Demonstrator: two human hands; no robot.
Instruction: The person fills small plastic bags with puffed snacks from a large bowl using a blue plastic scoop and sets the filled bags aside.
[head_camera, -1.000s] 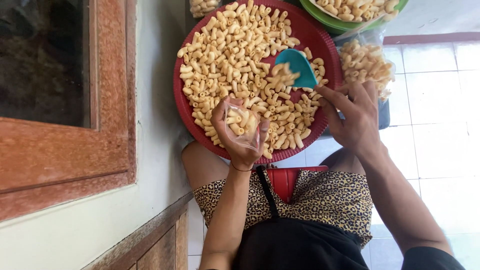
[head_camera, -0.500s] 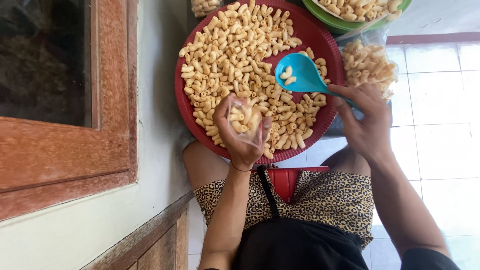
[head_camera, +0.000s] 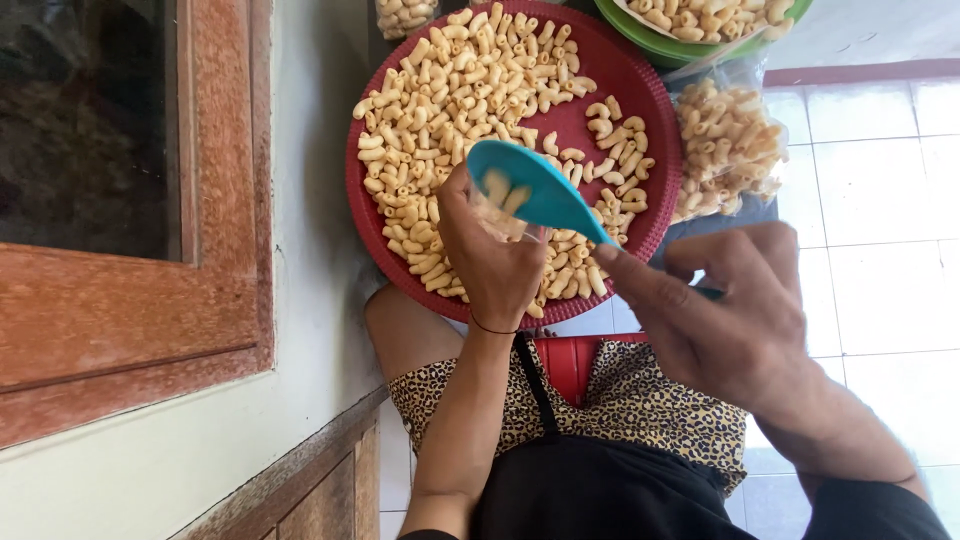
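Since half a second ago the turquoise scoop (head_camera: 535, 190) has swung from the right part of the red tray (head_camera: 655, 215) across to the small clear bag (head_camera: 500, 215), and now tips its bowl over the bag's mouth with a few macaroni-shaped snacks (head_camera: 450, 90) blurred inside it. Its handle is grasped by the right hand (head_camera: 730, 315), forefinger stretched along it toward the bowl, which gives fine control over the tilt; the other fingers are curled underneath, where the handle's end is hidden. Meanwhile the left hand (head_camera: 495, 265) is clenched around the bag from below, fingers wrapped about the plastic so that the opening stays spread and upright beneath the scoop; how full the bag is cannot be told, since the hand and scoop cover most of it. Both hands work directly above the tray, so anything that misses the bag would fall back onto the heap, which lies thick on the tray's left and upper parts and thin on a bare red patch at the right. Just beside the tray's right rim lies a filled clear bag (head_camera: 725, 150) of the same snacks on the tiled floor (head_camera: 880, 200), and above it a green bowl (head_camera: 640, 40) holds more. A wooden window frame (head_camera: 215, 200) fills the left side.
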